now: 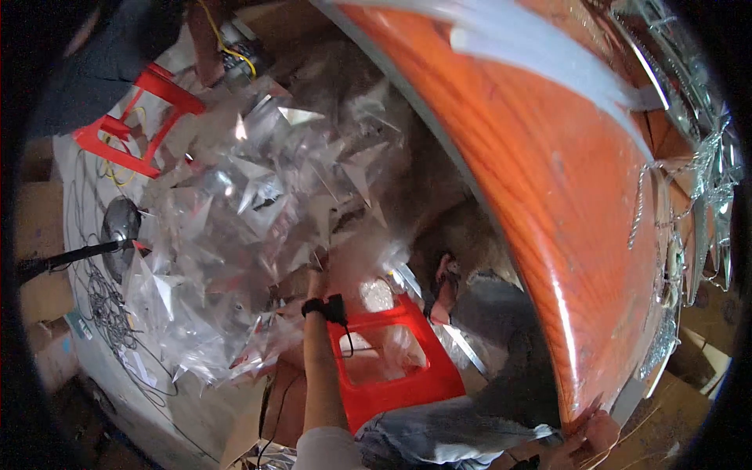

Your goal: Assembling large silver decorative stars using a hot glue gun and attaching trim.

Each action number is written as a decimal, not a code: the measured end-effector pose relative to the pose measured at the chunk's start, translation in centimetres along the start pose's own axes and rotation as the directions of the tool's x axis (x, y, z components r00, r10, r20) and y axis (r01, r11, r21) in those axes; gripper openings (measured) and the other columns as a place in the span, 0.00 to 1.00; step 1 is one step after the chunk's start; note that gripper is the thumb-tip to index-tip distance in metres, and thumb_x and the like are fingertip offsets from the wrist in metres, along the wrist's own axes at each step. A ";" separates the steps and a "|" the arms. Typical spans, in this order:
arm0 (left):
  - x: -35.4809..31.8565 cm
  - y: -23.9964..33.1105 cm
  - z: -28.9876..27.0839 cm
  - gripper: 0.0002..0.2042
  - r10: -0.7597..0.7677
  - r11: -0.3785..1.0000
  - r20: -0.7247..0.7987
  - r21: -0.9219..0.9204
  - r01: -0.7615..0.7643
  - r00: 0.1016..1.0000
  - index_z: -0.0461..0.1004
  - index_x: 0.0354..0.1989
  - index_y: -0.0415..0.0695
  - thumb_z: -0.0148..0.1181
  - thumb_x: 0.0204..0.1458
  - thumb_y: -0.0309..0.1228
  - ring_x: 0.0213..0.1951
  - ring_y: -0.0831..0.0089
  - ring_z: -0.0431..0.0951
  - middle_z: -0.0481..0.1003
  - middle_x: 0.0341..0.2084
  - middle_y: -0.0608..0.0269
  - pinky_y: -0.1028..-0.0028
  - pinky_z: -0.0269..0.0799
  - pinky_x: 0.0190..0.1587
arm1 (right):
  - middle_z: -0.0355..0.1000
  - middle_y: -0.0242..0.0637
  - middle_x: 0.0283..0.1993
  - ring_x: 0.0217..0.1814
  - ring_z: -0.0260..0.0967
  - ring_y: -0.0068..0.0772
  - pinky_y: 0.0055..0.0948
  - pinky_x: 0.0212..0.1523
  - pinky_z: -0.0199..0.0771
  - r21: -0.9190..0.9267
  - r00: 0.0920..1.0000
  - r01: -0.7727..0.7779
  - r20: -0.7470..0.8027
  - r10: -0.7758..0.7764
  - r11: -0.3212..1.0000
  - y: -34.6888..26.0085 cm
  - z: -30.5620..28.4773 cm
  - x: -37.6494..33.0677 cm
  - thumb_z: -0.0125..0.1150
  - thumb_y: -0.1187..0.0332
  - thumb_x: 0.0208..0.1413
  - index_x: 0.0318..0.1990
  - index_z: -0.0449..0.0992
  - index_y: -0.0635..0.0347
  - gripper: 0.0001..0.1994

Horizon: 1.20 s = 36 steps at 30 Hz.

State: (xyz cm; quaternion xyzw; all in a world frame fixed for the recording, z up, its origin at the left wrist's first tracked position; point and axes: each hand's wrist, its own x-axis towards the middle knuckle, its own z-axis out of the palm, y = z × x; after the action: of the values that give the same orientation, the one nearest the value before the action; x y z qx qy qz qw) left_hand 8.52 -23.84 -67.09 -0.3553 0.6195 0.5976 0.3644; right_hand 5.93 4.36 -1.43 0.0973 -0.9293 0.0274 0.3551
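Note:
A large heap of shiny, clear and silvery star-shaped pieces (pixel 266 188) covers the floor ahead and to the left. My left hand (pixel 316 276) reaches into the near side of this heap, below a blurred patch. A black strap with a small device (pixel 325 308) is on that wrist. The left fingers are smeared and partly hidden, so their grip does not show. At the lower right, my right hand (pixel 593 439) is at the near corner of the orange wood-grain table (pixel 540 196). Its fingers are curled together; what they hold is too small to make out.
A red plastic stool (pixel 439 376) stands close to my legs. Another red stool (pixel 184 98) lies at the far left, near a person in dark clothes (pixel 102 63). Tangled dark cables (pixel 117 313) and a round black base (pixel 121 227) are left. Silvery strands (pixel 709 188) hang at right.

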 end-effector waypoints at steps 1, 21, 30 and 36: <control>-0.4 0.5 1.0 0.13 0.018 0.999 -0.004 -0.039 -0.018 1.000 0.65 0.34 0.45 0.53 0.49 0.42 0.22 0.68 0.66 0.66 0.21 0.59 0.68 0.61 0.23 | 0.66 0.47 0.23 0.22 0.65 0.40 0.37 0.24 0.71 0.048 1.000 0.017 0.024 -0.018 0.999 0.0 0.3 0.2 0.55 0.74 0.53 0.32 0.68 0.71 0.06; -33.0 13.4 -10.6 0.15 0.472 0.861 -0.193 -0.111 -0.497 0.860 0.62 0.23 0.49 0.51 0.54 0.45 0.12 0.83 0.56 0.56 0.12 0.76 0.80 0.50 0.13 | 0.68 0.41 0.28 0.30 0.66 0.33 0.26 0.32 0.66 0.611 0.976 -0.205 0.069 0.207 0.765 -1.3 -2.1 -1.4 0.49 0.90 0.41 0.29 0.66 0.65 0.10; -47.9 19.8 -6.9 0.13 0.418 0.672 -0.166 -0.605 -0.427 0.893 0.62 0.26 0.48 0.49 0.56 0.43 0.16 0.87 0.55 0.57 0.14 0.77 0.85 0.45 0.16 | 0.65 0.44 0.29 0.30 0.63 0.38 0.30 0.33 0.64 0.759 0.992 -0.117 0.054 0.117 0.641 -0.9 -5.8 -6.4 0.48 0.85 0.43 0.35 0.59 0.63 0.11; -56.2 27.0 -3.5 0.12 0.797 0.444 -0.429 -0.060 -0.894 0.425 0.60 0.43 0.43 0.45 0.58 0.38 0.17 0.85 0.52 0.54 0.15 0.75 0.83 0.45 0.19 | 0.65 0.40 0.28 0.29 0.63 0.32 0.28 0.33 0.64 0.707 0.970 -0.216 0.076 0.230 0.674 0.7 -10.1 -9.4 0.54 0.79 0.46 0.32 0.62 0.62 0.08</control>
State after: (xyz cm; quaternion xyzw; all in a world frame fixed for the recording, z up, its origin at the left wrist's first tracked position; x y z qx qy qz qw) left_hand 11.83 -26.21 -4.73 -0.1350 0.6743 0.7088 -0.1568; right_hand 19.21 7.73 -0.14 0.1122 -0.8480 0.4272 0.2930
